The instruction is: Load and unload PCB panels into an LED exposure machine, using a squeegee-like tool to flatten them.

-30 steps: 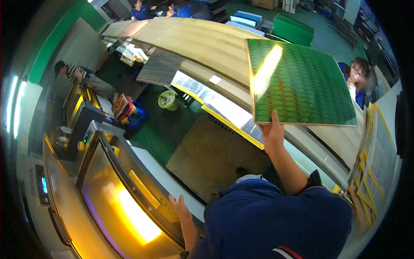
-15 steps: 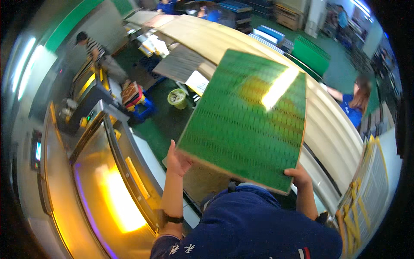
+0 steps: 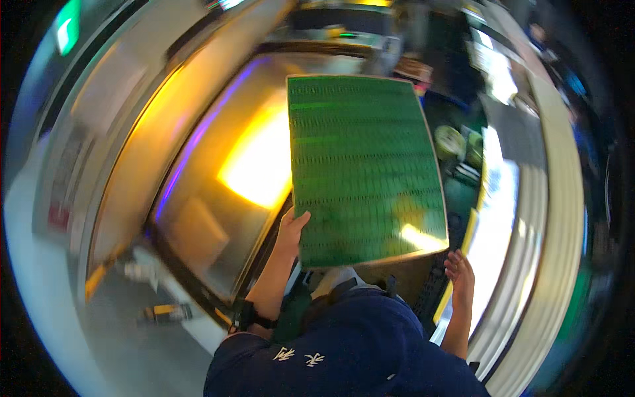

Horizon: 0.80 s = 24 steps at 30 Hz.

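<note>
While left hand [image 3: 291, 228] grips green panel [image 3: 366, 169], glowing machine [image 3: 218, 172] beneath

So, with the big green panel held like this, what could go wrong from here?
1. Only the left hand grips the large flat green circuit panel, at its lower left corner; the right hand is open and off it, so the panel could tip or slip.
2. The panel hangs above the glowing yellow glass machine top, so a swing could knock an edge against it.
</note>
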{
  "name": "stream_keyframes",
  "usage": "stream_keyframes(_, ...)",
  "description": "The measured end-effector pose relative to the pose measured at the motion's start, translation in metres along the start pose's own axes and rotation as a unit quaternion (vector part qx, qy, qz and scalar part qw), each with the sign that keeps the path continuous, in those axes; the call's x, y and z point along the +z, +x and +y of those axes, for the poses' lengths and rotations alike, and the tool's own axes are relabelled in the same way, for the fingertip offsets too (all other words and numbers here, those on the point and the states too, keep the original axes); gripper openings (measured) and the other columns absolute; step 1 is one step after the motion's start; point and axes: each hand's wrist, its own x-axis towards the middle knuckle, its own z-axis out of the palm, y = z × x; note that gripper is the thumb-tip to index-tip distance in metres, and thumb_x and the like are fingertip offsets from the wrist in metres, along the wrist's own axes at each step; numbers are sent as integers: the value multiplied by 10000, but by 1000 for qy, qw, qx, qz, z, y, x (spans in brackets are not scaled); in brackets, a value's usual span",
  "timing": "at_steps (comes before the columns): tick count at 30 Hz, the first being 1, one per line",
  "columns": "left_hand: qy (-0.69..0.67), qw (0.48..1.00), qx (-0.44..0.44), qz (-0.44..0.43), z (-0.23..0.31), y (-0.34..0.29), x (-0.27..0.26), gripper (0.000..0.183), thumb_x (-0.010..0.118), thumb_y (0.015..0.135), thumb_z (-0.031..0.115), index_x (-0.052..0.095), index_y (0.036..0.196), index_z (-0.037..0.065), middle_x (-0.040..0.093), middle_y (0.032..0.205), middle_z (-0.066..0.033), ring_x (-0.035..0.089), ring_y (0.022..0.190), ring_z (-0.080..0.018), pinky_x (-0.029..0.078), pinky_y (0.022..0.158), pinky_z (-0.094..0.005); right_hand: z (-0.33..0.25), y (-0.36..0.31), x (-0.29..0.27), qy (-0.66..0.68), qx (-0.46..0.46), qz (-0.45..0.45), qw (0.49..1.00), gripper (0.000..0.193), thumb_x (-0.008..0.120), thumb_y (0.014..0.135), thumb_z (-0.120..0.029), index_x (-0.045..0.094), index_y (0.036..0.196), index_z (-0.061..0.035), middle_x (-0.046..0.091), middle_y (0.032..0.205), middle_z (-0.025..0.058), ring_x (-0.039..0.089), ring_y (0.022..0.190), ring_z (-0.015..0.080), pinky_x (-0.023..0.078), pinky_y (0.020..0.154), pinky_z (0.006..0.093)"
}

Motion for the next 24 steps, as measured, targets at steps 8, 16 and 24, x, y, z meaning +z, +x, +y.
stream_keyframes(8,177,842,98,500,24,-33,-183,336,667,913,250,625,1130,-4,660,1035,-82,600,956,-220,462,851,-406,-1,94,191,-238,26,-305,922,438,557,968,-294,540,1314,-26,624,1243,110,626,1067,197,477,892,326)
stream_keyframes(16,262,742,17,617,18,-49,-335,689,709,857,318,422,1388,-14,473,1377,-231,453,1278,-361,358,1035,-527,-28,143,395,-352,-78,-477,801,423,572,961,-239,542,1313,-5,632,1232,89,597,1072,160,453,934,301)
stream_keyframes(24,644,612,-228,398,33,16,-233,700,426,938,596,242,1533,276,98,1624,-56,56,1475,-405,47,1091,-735,-154,115,580,-340,-679,-330,561,692,700,783,-76,416,1413,-36,468,1420,171,444,1326,300,312,1122,423)
